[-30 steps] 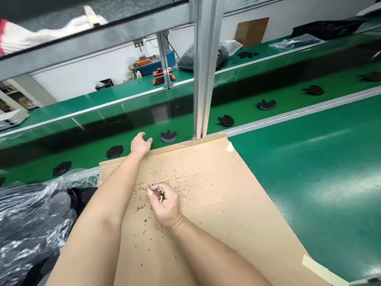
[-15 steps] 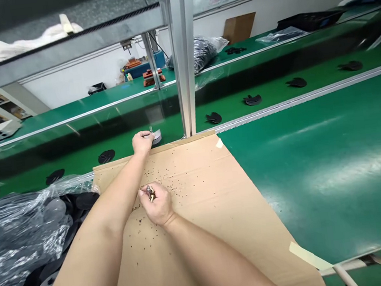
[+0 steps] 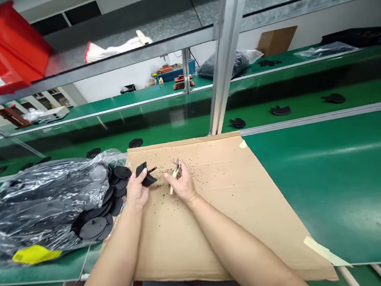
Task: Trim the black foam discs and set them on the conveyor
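My left hand (image 3: 138, 190) is closed on a flat black plastic part (image 3: 146, 174), a fanned disc-like piece with a thin prong pointing right. It is held above the left side of a cardboard sheet (image 3: 227, 221). My right hand (image 3: 184, 182) grips small pliers (image 3: 175, 176) with cream handles, their jaws pointing up and away from me. A short gap separates the pliers from the black part. Small dark bits (image 3: 164, 194) lie scattered over the cardboard beneath both hands.
A clear plastic bag (image 3: 45, 201) of black discs (image 3: 93, 227) lies left of the cardboard. Behind, a green conveyor belt (image 3: 175, 128) carries spaced black pieces (image 3: 136, 143). A metal post (image 3: 225, 65) rises at the back; a red bin (image 3: 4, 49) and white glove (image 3: 114, 49) sit on the shelf.
My left hand has come back from the belt to the cardboard, holding the black part. My right hand still holds the pliers, now turned with handles showing. The view has swung left.
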Action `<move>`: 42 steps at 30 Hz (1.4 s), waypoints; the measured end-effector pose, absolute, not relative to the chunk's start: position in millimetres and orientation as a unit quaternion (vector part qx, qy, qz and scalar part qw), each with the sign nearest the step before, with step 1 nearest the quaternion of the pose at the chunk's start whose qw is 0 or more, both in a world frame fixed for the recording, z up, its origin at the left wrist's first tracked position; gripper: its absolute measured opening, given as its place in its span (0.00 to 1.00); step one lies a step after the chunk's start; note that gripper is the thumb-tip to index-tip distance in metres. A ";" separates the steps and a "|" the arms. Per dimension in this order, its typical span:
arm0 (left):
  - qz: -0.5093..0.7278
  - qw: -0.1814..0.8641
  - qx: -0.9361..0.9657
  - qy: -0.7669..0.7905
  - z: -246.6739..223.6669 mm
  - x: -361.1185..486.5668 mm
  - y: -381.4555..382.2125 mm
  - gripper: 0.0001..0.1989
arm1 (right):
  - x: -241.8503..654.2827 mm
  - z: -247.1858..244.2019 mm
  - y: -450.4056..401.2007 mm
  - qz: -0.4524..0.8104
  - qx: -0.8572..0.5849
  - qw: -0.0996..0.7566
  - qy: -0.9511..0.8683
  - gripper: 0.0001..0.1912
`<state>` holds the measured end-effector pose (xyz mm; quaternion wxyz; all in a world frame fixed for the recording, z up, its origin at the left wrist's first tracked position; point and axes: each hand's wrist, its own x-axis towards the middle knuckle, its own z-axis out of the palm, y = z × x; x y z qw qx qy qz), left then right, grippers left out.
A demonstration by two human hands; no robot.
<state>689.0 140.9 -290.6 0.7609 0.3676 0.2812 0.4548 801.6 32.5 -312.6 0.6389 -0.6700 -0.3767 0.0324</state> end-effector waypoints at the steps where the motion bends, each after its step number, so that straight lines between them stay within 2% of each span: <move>1: 0.462 0.768 0.350 0.272 -295.4 685.0 137.8 0.17 | 800.5 -313.6 31.4 0.032 -0.674 0.631 -0.383 0.29; 6: 0.438 0.798 0.312 0.272 -303.6 676.3 139.6 0.17 | 793.3 -312.9 23.8 -0.018 -0.649 0.581 -0.491 0.24; 14: 0.358 0.850 0.284 0.260 -301.1 675.0 148.3 0.18 | 789.6 -309.8 21.9 -0.124 -0.687 0.415 -0.583 0.19; 27: 0.338 0.861 0.296 0.240 -301.4 677.1 148.5 0.20 | 790.0 -311.5 25.6 -0.155 -0.687 0.371 -0.605 0.16; 33: 0.331 0.862 0.301 0.239 -301.0 675.5 147.8 0.18 | 791.2 -309.7 23.7 -0.147 -0.689 0.352 -0.617 0.15; 42: 0.367 0.833 0.343 0.232 -305.6 675.6 146.0 0.22 | 792.4 -307.3 20.5 -0.160 -0.721 0.299 -0.605 0.19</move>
